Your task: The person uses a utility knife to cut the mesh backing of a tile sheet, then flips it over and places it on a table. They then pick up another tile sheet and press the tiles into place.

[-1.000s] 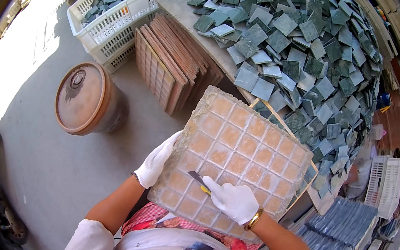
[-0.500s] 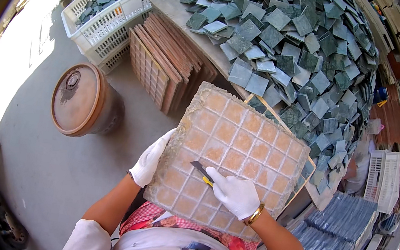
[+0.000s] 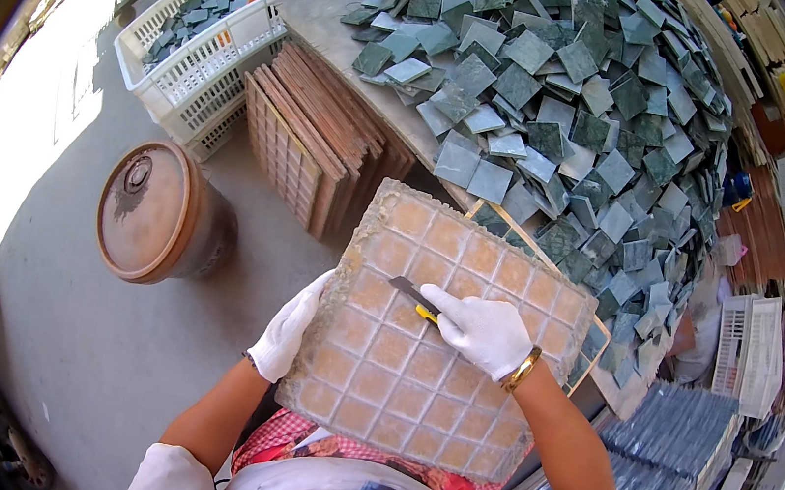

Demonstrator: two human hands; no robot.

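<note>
Mosaic sheet lay across lap, centre frame, tan gridded back up, crusty mortar edges. Left hand, white glove, fingers curled around sheet's 9 o'clock edge. Right hand closed on scraper, blade flat on grid. Judged step: scraping joints; next stroke needs shallow angle, steady grip. Loose green tiles heaped at 12–2 o'clock; rusty drum at 9.

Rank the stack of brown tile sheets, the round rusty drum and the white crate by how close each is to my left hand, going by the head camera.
From the left hand:
1. Stack of brown tile sheets, leaning ahead, just above the hand.
2. Round rusty drum, on the floor to the left.
3. White crate, farthest, up left by the table.
</note>
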